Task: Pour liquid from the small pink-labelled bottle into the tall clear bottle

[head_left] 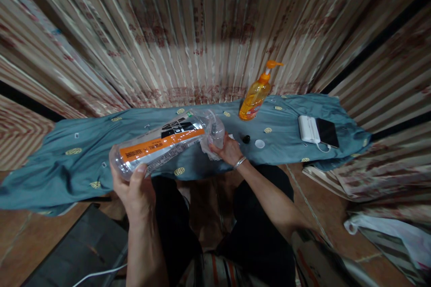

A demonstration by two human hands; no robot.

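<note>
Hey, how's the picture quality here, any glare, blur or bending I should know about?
Head view: dim overall, with a darker band across the upper curtain; bright glints on the clear bottle in the left hand, its small print too soft to read; wide-angle stretch seems to make the pump bottle lean and the curtain folds fan outward.

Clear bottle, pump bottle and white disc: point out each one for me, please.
Clear bottle (164, 142): head view, on the orange band of its label.
Pump bottle (256, 97): head view, on its amber body.
White disc (259, 144): head view, middle of its face.
</note>
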